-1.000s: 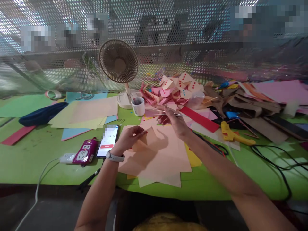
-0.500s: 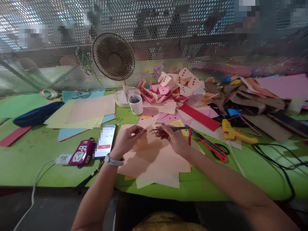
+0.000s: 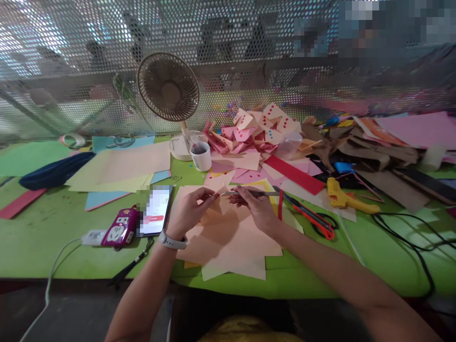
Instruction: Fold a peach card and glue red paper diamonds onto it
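My left hand (image 3: 194, 206) pinches a tiny red piece (image 3: 217, 194) between thumb and forefinger. In my right hand (image 3: 254, 204) lies a pair of thin metal tweezers (image 3: 265, 193), held level. Their tip points left and meets or nearly meets the red piece; the exact contact is too small to tell. Both hands are above stacked peach paper sheets (image 3: 231, 242), which carry their shadows. A narrow red strip (image 3: 280, 205) stands out just right of my right hand.
Left are a phone (image 3: 156, 209), a purple power socket (image 3: 119, 230) and paper sheets. Behind stand a fan (image 3: 169, 88) and a white cup (image 3: 201, 156), beside folded paper pieces (image 3: 249, 126). A cutter (image 3: 313, 216) and yellow glue gun (image 3: 351, 197) lie right.
The tweezers' tip has come closer to the red piece at my left fingertips. My left hand has shifted slightly to the right and down.
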### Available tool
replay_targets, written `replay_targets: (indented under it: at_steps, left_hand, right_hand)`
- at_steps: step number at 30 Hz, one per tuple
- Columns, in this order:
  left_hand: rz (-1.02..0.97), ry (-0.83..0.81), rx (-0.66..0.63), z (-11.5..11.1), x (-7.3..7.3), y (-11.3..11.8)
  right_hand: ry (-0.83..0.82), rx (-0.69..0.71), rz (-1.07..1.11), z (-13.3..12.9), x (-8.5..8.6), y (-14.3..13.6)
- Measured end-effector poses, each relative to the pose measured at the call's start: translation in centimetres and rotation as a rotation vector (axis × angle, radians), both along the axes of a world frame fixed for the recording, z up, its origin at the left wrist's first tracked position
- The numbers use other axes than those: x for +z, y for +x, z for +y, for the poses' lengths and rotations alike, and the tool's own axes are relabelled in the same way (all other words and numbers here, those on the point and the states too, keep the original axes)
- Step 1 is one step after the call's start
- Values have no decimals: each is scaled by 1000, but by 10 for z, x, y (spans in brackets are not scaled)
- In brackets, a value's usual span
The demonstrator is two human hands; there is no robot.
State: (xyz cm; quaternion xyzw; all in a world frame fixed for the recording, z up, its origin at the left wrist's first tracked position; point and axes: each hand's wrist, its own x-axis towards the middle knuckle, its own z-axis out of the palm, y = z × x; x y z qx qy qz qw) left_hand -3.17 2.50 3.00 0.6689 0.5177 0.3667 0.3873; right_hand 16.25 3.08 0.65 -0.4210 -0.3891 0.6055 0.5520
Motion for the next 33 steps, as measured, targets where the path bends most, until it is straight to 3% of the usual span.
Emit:
replay_targets:
  at_steps: [14, 33]
  left_hand:
    - [-13, -58, 7, -2, 4, 3]
    - [47, 5, -51, 0, 3, 3]
  right_hand:
    - [7, -1, 0, -1, 3, 1]
    - [108, -7, -63, -3, 5, 2]
